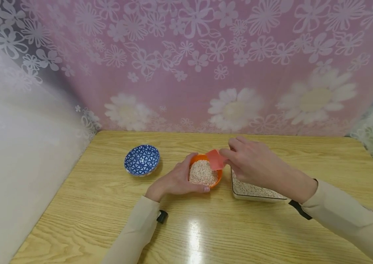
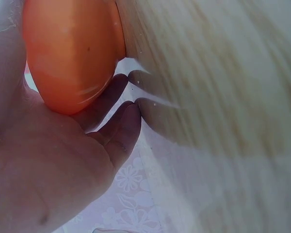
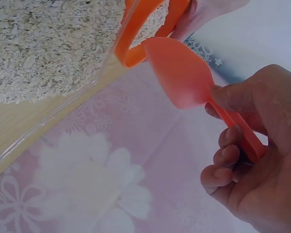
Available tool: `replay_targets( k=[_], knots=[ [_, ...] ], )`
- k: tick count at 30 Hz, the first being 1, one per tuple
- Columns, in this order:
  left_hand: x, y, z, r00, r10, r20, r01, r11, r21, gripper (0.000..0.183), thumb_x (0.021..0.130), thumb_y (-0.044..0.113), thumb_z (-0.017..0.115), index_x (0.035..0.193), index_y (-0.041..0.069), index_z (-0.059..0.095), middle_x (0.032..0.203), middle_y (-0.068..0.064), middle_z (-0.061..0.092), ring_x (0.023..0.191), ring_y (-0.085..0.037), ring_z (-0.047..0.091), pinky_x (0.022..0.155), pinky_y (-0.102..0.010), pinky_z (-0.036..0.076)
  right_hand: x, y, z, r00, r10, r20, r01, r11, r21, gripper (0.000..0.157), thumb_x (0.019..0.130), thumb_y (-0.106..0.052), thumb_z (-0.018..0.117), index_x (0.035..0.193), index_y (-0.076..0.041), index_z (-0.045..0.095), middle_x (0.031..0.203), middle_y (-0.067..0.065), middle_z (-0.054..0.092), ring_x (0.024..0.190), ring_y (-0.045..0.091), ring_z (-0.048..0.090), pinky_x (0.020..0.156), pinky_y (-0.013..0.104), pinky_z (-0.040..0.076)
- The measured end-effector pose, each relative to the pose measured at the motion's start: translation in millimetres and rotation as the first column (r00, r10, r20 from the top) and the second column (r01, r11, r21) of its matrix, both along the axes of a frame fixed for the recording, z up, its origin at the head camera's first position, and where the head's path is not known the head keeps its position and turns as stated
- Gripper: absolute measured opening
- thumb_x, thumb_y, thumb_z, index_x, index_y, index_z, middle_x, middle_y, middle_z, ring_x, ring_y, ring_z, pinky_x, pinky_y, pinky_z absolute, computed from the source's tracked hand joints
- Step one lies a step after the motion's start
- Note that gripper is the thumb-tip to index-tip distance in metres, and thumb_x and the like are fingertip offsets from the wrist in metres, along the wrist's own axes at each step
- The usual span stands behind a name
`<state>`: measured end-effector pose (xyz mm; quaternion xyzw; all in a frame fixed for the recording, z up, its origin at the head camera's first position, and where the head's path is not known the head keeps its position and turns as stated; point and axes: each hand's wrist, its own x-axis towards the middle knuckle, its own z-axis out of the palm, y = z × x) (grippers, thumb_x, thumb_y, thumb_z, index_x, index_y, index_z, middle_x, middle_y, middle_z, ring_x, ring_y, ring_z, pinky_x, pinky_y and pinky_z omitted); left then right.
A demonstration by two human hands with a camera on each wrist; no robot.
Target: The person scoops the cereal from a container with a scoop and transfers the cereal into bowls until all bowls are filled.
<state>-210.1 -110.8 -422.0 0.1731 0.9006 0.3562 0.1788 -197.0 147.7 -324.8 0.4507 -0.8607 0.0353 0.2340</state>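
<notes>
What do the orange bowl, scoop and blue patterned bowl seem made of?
Orange bowl: likely smooth plastic, from its even color and soft sheen. Scoop: probably matte plastic, uniformly colored. Blue patterned bowl: perhaps glazed ceramic, given its glossy highlight.
</notes>
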Motion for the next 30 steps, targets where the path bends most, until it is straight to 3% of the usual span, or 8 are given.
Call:
replay_targets(
  k=[4,10,12,15,17,21,26,30],
  knots=[
    [0.8,0,1.6,1.0,-0.001,-0.005,0.001,1.0,-0.012,0.118,0.076,0.065,0.079,0.164,0.026,0.012,0.162,-0.005,0.037,0.147,-0.033,0.038,0.118,-0.056,0.037,-0.9,4,-1.2,0.999,0.034,-0.041,-0.035,0.999,-0.015,0.021,0.082,-0.003,0.076,0.101,-0.009,0.069,0.072,0.001,0.045,0.063,0.013,0.035,0.05,0.02,0.027],
    [1.4,0,2.7,1.0,-0.002,-0.004,0.002,1.0,0.0,0.118,0.076,0.064,0.08,0.164,0.025,0.012,0.164,-0.005,0.036,0.148,-0.033,0.038,0.119,-0.057,0.037,-2.7,10,-6.8,0.998,0.067,-0.005,-0.067,0.991,-0.115,0.021,0.082,-0.006,0.081,0.1,-0.011,0.07,0.071,-0.001,0.041,0.064,0.01,0.03,0.052,0.019,0.024],
    [1.5,0,2.4,1.0,-0.004,-0.005,0.004,1.0,0.005,0.118,0.076,0.064,0.08,0.165,0.024,0.012,0.164,-0.005,0.035,0.149,-0.032,0.038,0.119,-0.056,0.036,-3.4,14,-10.1,0.997,0.068,0.032,-0.063,0.986,-0.154,0.021,0.082,-0.009,0.082,0.1,-0.012,0.071,0.071,-0.002,0.041,0.064,0.008,0.029,0.053,0.019,0.025],
    [1.2,0,1.7,1.0,-0.01,-0.007,0.01,1.0,0.009,0.119,0.076,0.063,0.08,0.165,0.024,0.012,0.166,-0.005,0.033,0.149,-0.032,0.038,0.12,-0.056,0.036,-3.3,23,-15.0,0.987,0.037,0.159,-0.004,0.98,-0.201,0.022,0.085,-0.01,0.082,0.105,-0.011,0.073,0.076,-0.004,0.048,0.064,0.005,0.033,0.055,0.019,0.03],
    [0.4,0,1.1,1.0,-0.017,-0.008,0.017,1.0,0.009,0.119,0.077,0.062,0.08,0.165,0.023,0.011,0.167,-0.005,0.03,0.15,-0.031,0.037,0.121,-0.056,0.034,-3.1,30,-18.5,0.956,0.004,0.292,0.067,0.971,-0.231,0.023,0.088,-0.01,0.079,0.111,-0.011,0.074,0.083,-0.004,0.057,0.065,0.004,0.037,0.057,0.02,0.035],
    [-0.2,0,1.9,0.999,-0.043,-0.014,0.043,0.999,0.012,0.12,0.078,0.059,0.081,0.165,0.019,0.009,0.169,-0.007,0.025,0.153,-0.032,0.032,0.124,-0.055,0.03,-1.8,47,-27.8,0.868,-0.049,0.495,0.219,0.931,-0.293,0.024,0.094,-0.011,0.074,0.118,-0.012,0.073,0.104,0.001,0.072,0.071,0.006,0.047,0.061,0.023,0.041],
    [0.0,-2,4.5,0.998,-0.067,-0.006,0.067,0.997,0.03,0.126,0.076,0.052,0.086,0.166,0.016,0.006,0.17,-0.009,0.021,0.154,-0.031,0.029,0.125,-0.055,0.027,6.2,76,-41.0,0.769,-0.065,0.636,0.371,0.855,-0.362,0.023,0.096,-0.018,0.072,0.12,-0.019,0.072,0.109,0.004,0.073,0.07,0.008,0.056,0.059,0.024,0.045],
    [-1.8,-2,6.2,0.996,-0.091,-0.027,0.091,0.995,0.027,0.13,0.073,0.051,0.089,0.166,0.017,0.005,0.17,-0.009,0.019,0.155,-0.03,0.026,0.126,-0.054,0.025,12.7,101,-50.5,0.748,-0.077,0.66,0.43,0.814,-0.391,0.025,0.096,-0.016,0.073,0.121,-0.017,0.072,0.106,0.005,0.073,0.072,0.004,0.062,0.058,0.024,0.048]
  ],
)
